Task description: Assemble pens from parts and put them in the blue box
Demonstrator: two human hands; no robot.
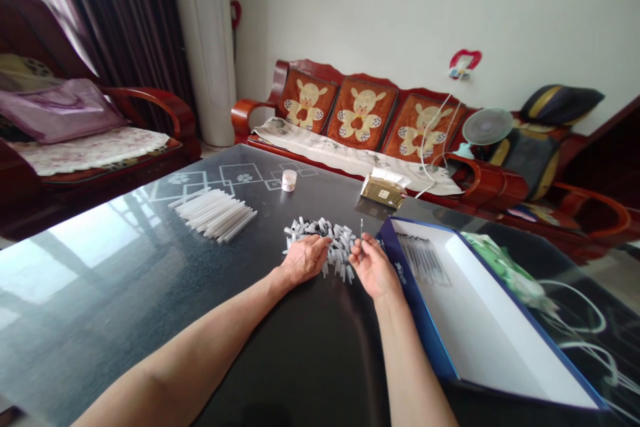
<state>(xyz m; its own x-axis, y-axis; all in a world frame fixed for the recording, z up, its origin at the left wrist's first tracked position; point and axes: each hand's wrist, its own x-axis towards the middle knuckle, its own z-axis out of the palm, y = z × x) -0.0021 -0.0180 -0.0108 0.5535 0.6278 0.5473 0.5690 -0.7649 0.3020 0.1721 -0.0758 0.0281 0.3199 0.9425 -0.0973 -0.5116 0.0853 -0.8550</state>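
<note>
My left hand [306, 259] rests palm down at the left side of a pile of small whitish plastic caps [344, 240], which has dark bits among it. Its fingers are bent together at the pile; whatever they pinch is hidden. To the right of the pile, my right hand [374, 268] pinches a thin pen-like stick [361, 228] upright between thumb and fingers. A bundle of long white tubes [215, 213] lies on the table to the left. Close to my right hand, a blue box [440, 333] with a white inside holds a row of slim pale sticks with dark ends [424, 260].
The dark glossy table [125, 293] bears a small white cup [289, 180] and a gold tissue pack [383, 189] toward its far edge. Right of the box lie a green-and-white bag [505, 267] and white straps [590, 353]. A wooden sofa [350, 147] stands behind.
</note>
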